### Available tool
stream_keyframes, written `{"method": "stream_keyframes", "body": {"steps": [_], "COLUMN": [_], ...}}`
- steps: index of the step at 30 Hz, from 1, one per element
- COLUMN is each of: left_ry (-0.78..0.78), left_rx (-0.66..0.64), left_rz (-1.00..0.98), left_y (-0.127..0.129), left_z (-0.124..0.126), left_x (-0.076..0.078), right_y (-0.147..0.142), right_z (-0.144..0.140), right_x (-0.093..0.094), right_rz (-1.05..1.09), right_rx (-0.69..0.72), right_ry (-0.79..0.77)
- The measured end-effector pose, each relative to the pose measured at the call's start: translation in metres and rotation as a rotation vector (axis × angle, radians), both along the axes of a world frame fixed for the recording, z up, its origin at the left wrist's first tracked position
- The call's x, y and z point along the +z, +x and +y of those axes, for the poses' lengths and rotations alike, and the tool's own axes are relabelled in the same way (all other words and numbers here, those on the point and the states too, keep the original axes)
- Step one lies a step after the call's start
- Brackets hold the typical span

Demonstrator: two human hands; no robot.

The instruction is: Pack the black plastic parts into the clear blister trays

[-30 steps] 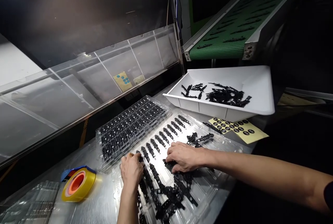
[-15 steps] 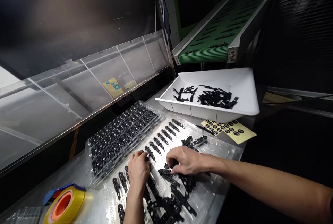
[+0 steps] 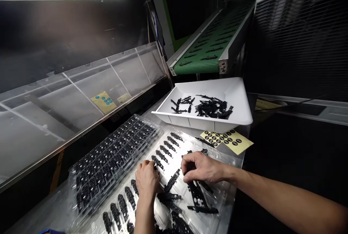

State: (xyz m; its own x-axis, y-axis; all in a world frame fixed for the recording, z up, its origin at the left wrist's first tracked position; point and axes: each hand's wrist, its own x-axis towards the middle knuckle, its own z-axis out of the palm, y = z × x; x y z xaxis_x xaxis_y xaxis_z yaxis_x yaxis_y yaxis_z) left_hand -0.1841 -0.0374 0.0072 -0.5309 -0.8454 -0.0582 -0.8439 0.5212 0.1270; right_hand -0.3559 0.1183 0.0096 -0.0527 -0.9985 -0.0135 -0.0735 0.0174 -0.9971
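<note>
Head view: the left hand [image 3: 146,179] lies knuckles up on the clear tray [image 3: 231,159], fingers curled together over a black part at the row of seated parts [image 3: 165,152]; whether it grips that part cannot be told. The right hand [image 3: 201,167] is at its 3 o'clock, fingers bent and nearly together, thumb and forefinger pinching the top of a black strip [image 3: 172,180] that slants down toward 7 o'clock between the two hands. The left forearm comes up from 6 o'clock, the right forearm from 4 o'clock, low across the tray's edge. Loose parts [image 3: 199,199] lie heaped on the tray under the right wrist. A filled tray [image 3: 108,158] sits at 10 o'clock of the left hand, touching the clear tray. A white bin [image 3: 236,96] holding more parts stands at 1 o'clock, with a yellow sticker sheet [image 3: 231,140] before it and a green conveyor [image 3: 209,49] above
</note>
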Motion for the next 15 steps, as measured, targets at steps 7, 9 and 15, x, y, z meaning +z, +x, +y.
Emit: {"method": "stream_keyframes", "body": {"steps": [7, 9, 15], "left_ry": [0.286, 0.537, 0.372], "left_rx": [0.105, 0.152, 0.436], "left_rz": [0.341, 0.726, 0.882], "left_y": [0.019, 0.022, 0.057], "left_z": [0.074, 0.103, 0.155], "left_x": [0.007, 0.007, 0.01], "right_y": [0.011, 0.023, 0.055], "right_z": [-0.019, -0.024, -0.021], "right_x": [-0.02, -0.02, -0.003], "right_rz": [-0.26, -0.333, -0.128], "right_rx": [-0.169, -0.103, 0.065], "right_ry": [-0.143, -0.142, -0.207]}}
